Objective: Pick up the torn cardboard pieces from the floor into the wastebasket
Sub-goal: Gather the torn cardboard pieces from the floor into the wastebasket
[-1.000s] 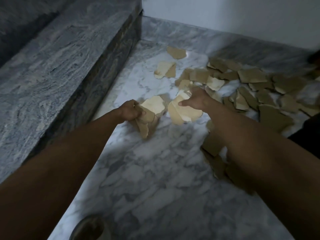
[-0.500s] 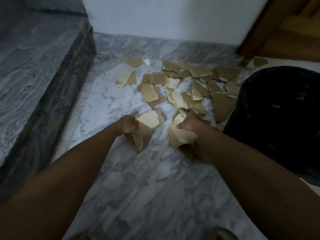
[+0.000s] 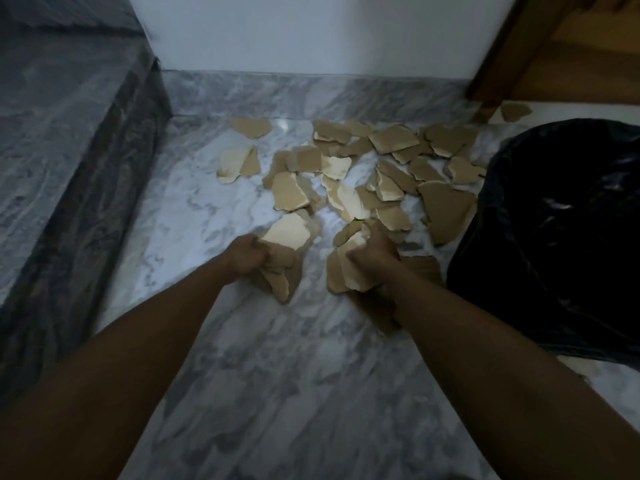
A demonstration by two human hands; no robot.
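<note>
Several torn brown cardboard pieces lie scattered on the marble floor toward the far wall. My left hand grips a bunch of cardboard pieces just above the floor. My right hand grips another bunch of cardboard pieces. The wastebasket, lined with a black plastic bag, stands at the right, close to my right hand. More pieces lie under my right forearm, partly hidden.
A raised grey marble step runs along the left side. A white wall with a marble skirting closes the far end. A wooden door frame stands at the back right, with one cardboard piece beside it.
The view has swung right, bringing the wastebasket into sight. Both hands have drawn back from the pile, each still gripping its bunch of cardboard, the right hand closing tighter.
</note>
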